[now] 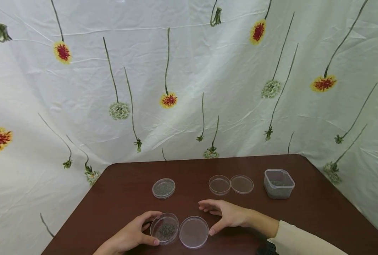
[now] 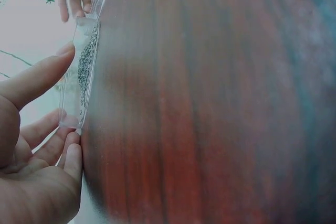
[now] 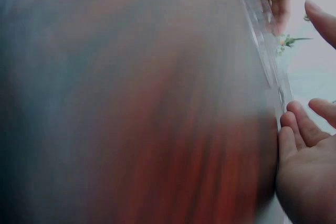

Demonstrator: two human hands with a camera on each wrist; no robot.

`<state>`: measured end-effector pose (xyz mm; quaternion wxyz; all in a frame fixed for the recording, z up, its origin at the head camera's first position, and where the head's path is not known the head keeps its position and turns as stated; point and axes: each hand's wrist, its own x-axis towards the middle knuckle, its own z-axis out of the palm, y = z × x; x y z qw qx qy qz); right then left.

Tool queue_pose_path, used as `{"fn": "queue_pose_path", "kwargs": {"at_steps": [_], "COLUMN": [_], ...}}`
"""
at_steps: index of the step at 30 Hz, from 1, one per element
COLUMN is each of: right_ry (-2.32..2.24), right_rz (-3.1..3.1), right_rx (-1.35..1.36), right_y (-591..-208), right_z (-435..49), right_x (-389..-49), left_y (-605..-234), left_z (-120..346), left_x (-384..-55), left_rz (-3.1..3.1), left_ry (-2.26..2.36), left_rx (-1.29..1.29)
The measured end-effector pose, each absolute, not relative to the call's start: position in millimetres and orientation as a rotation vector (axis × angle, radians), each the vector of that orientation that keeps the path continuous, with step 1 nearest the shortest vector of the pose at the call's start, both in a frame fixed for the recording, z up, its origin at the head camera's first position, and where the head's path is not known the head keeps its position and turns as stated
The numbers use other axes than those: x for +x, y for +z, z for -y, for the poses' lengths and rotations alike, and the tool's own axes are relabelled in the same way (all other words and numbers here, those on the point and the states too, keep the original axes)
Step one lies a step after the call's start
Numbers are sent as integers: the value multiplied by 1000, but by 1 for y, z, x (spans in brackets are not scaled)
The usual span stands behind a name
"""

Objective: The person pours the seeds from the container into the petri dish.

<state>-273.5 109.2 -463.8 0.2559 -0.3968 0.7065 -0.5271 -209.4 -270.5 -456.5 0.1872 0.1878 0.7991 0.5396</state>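
Note:
My left hand (image 1: 134,231) grips a clear petri dish (image 1: 157,226) by its sides, thumb at the near edge and fingers round the far side. Dark grey granules (image 1: 167,230) lie heaped in that dish; the left wrist view shows them banked along its bottom (image 2: 85,66). Right beside it on the table sits a flat, clear round dish or lid (image 1: 193,232) with nothing in it. My right hand (image 1: 230,214) is at the right of this piece, fingers extended and spread, the thumb tip right at its edge.
Farther back on the dark red-brown table (image 1: 189,170) stands a covered petri dish (image 1: 164,188) of granules. Two empty clear dish halves, one (image 1: 220,185) beside the other (image 1: 242,184), lie right of it. A square plastic tub (image 1: 278,184) with granules stands back right. Flowered cloth (image 1: 189,71) hangs behind.

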Motion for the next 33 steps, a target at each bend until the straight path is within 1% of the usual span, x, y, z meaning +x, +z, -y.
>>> {"fn": "queue_pose_path", "kwargs": {"at_steps": [3,9,13,18,24,33], "right_ry": [-1328,-978,-864,-826,-848,-1146], "right_rz": [-2027,-2289,-2358,-2388,-2414,-2216], "right_rx": [-1111,-1281,-1294,-1342,-1316,-1179], "right_y": [-466,-463,-460,-456,-457,-454], "right_z": [-104,-95,-90,-85,-83,-79], "right_x": [-270,-264,-263,-264,-268,-271], "left_y": [-458,-456,-455,-455,-454,-463], "left_z": [269,270,269,269,269,274], "left_x": [-210,-210,-210,-211,-211,-216], "left_rz": [-2233,-2214,-2203,-2200,-2227,-2244], "left_ry": [1531,1539,1547,1544,1515,1494], "left_rx": [492,483,478,465,458,524]}}
